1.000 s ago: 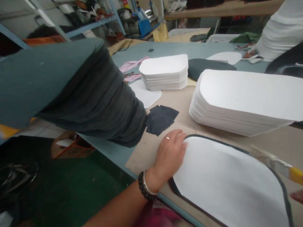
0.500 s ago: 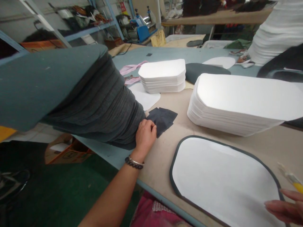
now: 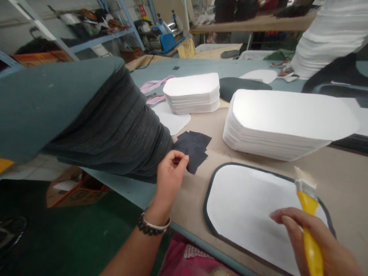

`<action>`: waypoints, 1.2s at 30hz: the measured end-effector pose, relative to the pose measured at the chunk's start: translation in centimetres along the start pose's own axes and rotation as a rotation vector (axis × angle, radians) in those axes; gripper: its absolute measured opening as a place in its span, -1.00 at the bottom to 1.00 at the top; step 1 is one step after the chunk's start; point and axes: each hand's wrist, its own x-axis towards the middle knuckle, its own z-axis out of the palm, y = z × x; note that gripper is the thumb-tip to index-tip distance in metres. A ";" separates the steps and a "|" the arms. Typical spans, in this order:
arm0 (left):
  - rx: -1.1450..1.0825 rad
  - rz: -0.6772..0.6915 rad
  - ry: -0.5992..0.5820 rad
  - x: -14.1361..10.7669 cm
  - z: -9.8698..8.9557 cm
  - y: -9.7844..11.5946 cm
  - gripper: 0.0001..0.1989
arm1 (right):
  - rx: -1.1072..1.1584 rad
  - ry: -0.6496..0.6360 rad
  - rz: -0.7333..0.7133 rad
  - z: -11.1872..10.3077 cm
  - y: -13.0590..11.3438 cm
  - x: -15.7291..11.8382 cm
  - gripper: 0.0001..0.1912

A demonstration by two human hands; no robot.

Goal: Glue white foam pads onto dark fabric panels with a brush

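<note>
My left hand (image 3: 170, 176) pinches the near edge of a black fabric piece (image 3: 193, 163) between thumb and fingers. That piece belongs to a loose fan of several thin black pieces (image 3: 192, 142) lying on the table beside the dark stack. My right hand (image 3: 322, 241) holds a paintbrush (image 3: 307, 203) with a yellow handle, its pale bristles pointing up and away. Its thumb and forefinger reach out over a white panel (image 3: 244, 199). Beneath that panel, a slightly larger dark sheet (image 3: 207, 214) shows as a border all round.
A tall, leaning stack of dark sheets (image 3: 115, 126) overhangs the table's left edge. Two stacks of white panels, a smaller one (image 3: 192, 94) and a larger one (image 3: 276, 130), stand behind the work. An open cardboard box (image 3: 77, 191) is on the floor at left.
My left hand has drawn back slightly toward me, pulling the near black piece a little. My right hand has come further into view from the right with the paintbrush, now over the white panel.
</note>
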 end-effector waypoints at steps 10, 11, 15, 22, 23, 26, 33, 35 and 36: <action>-0.357 0.137 -0.308 -8.3 5.3 7.4 -0.92 | 0.541 0.190 0.180 3.3 -6.7 1.6 -0.80; -0.405 0.076 -0.347 -8.6 5.6 7.3 -0.95 | 0.538 0.195 0.177 2.8 -6.5 1.5 -0.81; -0.715 -0.482 -0.660 -8.4 6.4 6.7 -0.59 | 0.498 0.104 0.084 0.6 -4.8 0.4 -0.83; -0.611 -0.635 -0.863 -7.5 8.1 6.3 -0.74 | 0.295 -0.008 0.169 0.6 0.1 -0.3 -0.82; -0.574 -0.600 -0.852 -7.3 8.6 6.3 -0.77 | 0.268 0.008 0.219 0.9 0.5 0.0 -0.82; -0.452 -0.456 -0.832 -6.4 10.2 6.3 -0.87 | 0.219 0.066 0.326 1.6 1.1 1.3 -0.81; 0.207 0.071 -0.619 -4.0 13.5 6.3 -0.89 | 0.016 0.094 0.377 3.5 2.5 4.9 -0.80; 0.301 0.150 -0.585 -3.7 14.0 6.5 -0.87 | -0.019 0.082 0.393 4.1 3.0 5.4 -0.80; 0.364 0.207 -0.569 -3.6 14.3 6.5 -0.87 | -0.041 0.076 0.394 4.4 3.2 5.5 -0.80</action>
